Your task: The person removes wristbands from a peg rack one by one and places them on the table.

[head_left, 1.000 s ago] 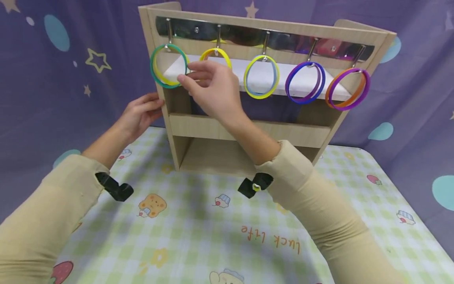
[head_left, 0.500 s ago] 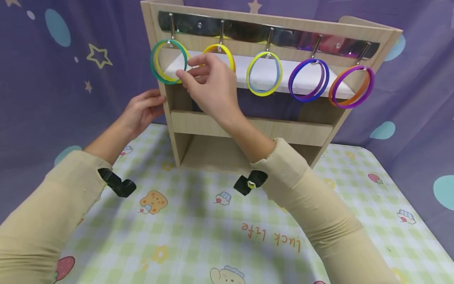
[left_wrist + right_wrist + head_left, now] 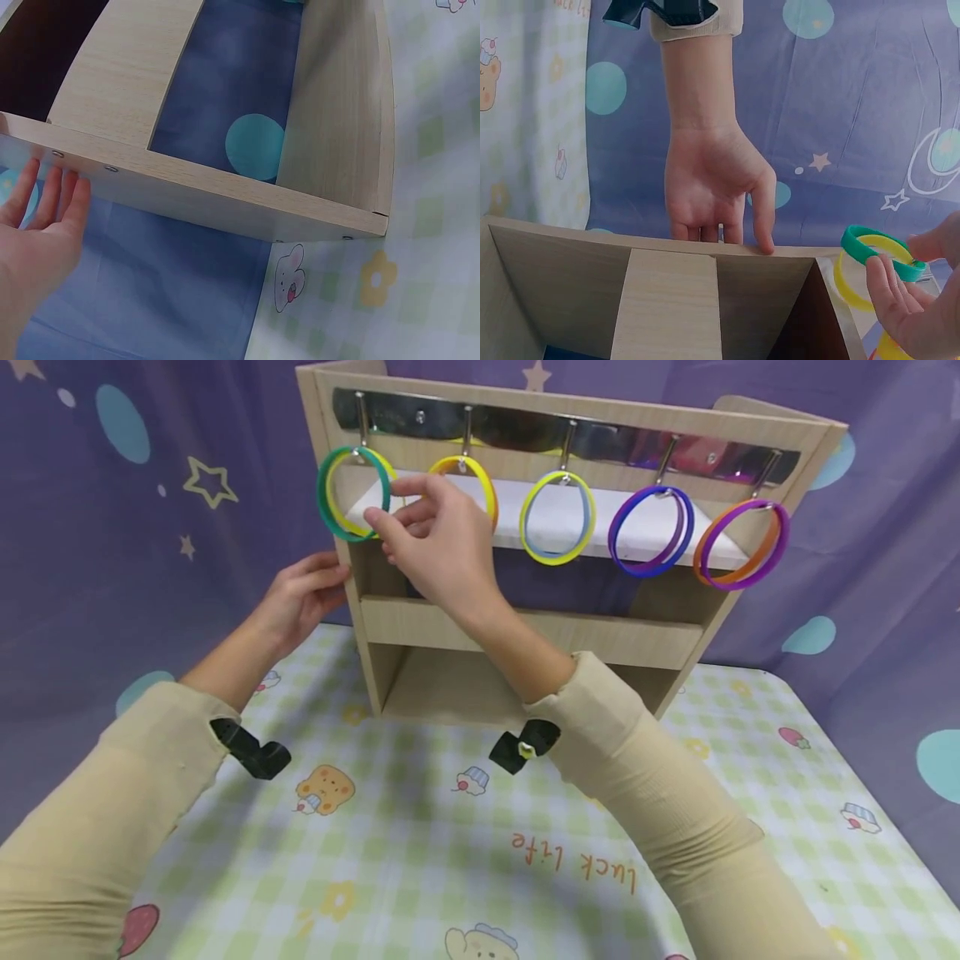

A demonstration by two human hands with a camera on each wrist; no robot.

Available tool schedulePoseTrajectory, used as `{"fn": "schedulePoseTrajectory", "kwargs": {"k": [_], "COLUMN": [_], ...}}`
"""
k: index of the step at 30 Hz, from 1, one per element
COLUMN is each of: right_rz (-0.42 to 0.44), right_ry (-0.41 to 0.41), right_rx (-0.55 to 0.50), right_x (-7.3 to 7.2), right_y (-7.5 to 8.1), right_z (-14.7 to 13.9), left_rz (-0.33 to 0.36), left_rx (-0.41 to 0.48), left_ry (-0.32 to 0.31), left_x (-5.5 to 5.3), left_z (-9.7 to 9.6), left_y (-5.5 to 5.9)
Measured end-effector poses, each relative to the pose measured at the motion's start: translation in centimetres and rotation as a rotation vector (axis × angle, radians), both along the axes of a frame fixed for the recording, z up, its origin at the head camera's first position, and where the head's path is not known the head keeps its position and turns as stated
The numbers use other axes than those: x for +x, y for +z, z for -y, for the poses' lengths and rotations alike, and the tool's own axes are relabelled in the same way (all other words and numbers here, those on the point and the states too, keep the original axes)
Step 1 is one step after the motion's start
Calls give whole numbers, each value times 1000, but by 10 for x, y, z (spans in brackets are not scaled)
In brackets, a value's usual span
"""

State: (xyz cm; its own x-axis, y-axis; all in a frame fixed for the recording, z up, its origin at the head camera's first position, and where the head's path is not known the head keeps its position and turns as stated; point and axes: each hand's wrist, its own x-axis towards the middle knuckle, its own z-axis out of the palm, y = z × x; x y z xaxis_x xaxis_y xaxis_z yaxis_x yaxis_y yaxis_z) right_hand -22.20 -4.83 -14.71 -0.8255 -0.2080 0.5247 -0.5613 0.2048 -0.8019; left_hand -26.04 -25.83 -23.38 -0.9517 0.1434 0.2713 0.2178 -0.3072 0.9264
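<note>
Your right hand (image 3: 442, 543) pinches the rim of a smooth, rubbery-looking green ring (image 3: 322, 497) between thumb and fingers, at the tip of the leftmost slim metal hook (image 3: 363, 422), with a matching yellow ring (image 3: 844, 286) just behind. The green circle stands upright — its opening faces you, its outline slightly taller than wide. Your left hand (image 3: 303, 597), fingers loosely extended, rests its fingertips against the flat side of the wood-grain stand (image 3: 532, 627).
</note>
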Motion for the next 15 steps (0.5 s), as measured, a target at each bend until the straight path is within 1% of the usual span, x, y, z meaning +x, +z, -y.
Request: {"fn": "schedulePoseTrajectory", "kwargs": {"k": [6,11,15], "right_rz": [-40,-115,-192], "right_ry": [-62,-127,-154], "right_rx": [33,68,57], "right_x": [3,3,2], "right_y": [3,4,5], "right_z": [0,1,2], "left_rz": [8,17,8], "left_rx": [6,-26,-44], "left_ry": [-5,5,7], "left_x": [0,2,2], "left_z": [-2,-1,-1], "left_y": [1,1,1]}}
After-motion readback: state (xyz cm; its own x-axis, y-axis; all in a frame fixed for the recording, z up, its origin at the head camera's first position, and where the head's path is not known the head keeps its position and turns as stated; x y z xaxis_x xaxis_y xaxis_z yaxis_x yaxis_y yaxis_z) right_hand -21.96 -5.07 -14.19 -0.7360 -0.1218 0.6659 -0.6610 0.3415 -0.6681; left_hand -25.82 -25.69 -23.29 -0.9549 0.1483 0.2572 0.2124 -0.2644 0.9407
